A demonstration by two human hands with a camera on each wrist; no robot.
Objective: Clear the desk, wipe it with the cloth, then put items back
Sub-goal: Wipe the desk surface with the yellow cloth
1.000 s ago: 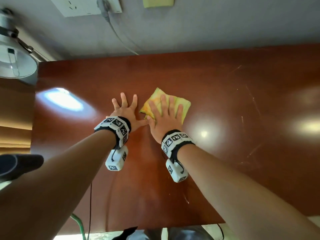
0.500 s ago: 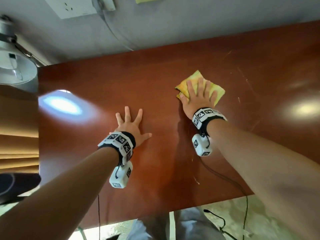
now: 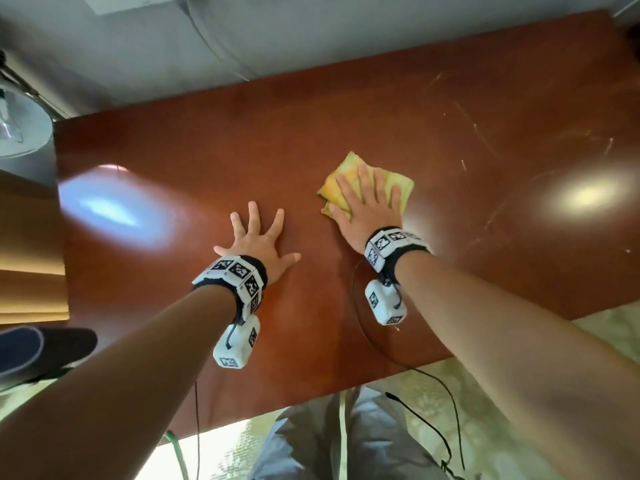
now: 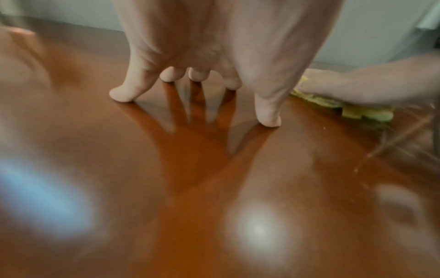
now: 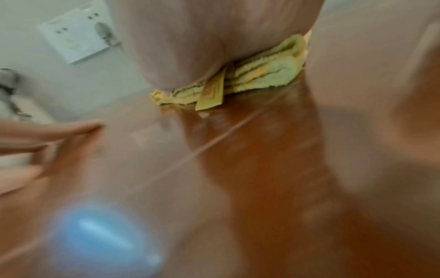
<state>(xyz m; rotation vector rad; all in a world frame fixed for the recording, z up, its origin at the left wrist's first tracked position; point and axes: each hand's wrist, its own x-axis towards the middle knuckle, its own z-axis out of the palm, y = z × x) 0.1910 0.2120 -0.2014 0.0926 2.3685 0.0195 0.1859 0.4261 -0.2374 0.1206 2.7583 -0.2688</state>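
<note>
A folded yellow-green cloth [image 3: 349, 174] lies on the glossy red-brown desk [image 3: 242, 140], right of centre. My right hand [image 3: 367, 202] presses flat on it with straight fingers; most of the cloth is under the palm. The right wrist view shows the cloth's [image 5: 262, 75] folded edge and a small tag sticking out under my palm. My left hand [image 3: 258, 237] is spread flat on the bare desk to the cloth's left, fingertips [image 4: 121, 96] touching the wood [image 4: 214, 188]. It holds nothing. The cloth [image 4: 345, 107] shows at the right of the left wrist view.
A grey lamp head [image 3: 20, 133] hangs over the desk's left end. The wall behind carries a socket plate [image 5: 76, 37] with a cable. Thin black cables [image 3: 433, 410] trail off the desk's near edge, above my lap. Scratches mark the desk's right part.
My right hand slid the cloth from beside the left hand out to the right and farther back, then drew it nearer again. The left hand stayed spread on the desk.
</note>
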